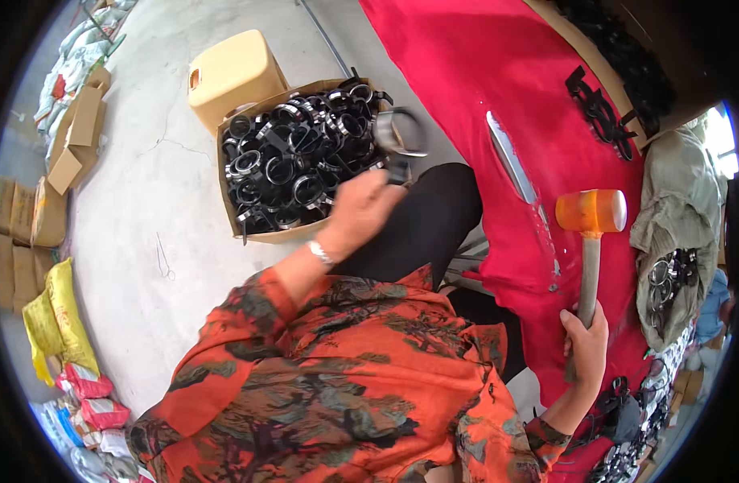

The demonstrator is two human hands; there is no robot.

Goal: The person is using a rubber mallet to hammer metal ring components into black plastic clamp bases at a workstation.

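Observation:
My left hand [360,211] is closed on a ring-shaped part [401,131], a silver-and-black ring with a dark stem, blurred by motion. It hangs just off the right edge of an open cardboard box [287,237] heaped with similar black and silver ring parts [293,153]. On the right, my right hand [588,342] grips the wooden handle of a mallet [590,211]. The mallet's head is orange with a pale striking face and points away from me, over the red cloth [434,48]. A long metal bar [510,157] lies on that cloth, left of the mallet head.
Several black ring parts [601,114] lie at the cloth's far right, beside a cardboard box [607,68] of dark pieces. A grey-green sack [675,189] holding more rings stands right. A beige plastic bin [232,76] sits behind the full box. Cartons [84,121] and a yellow bag [70,318] line the left.

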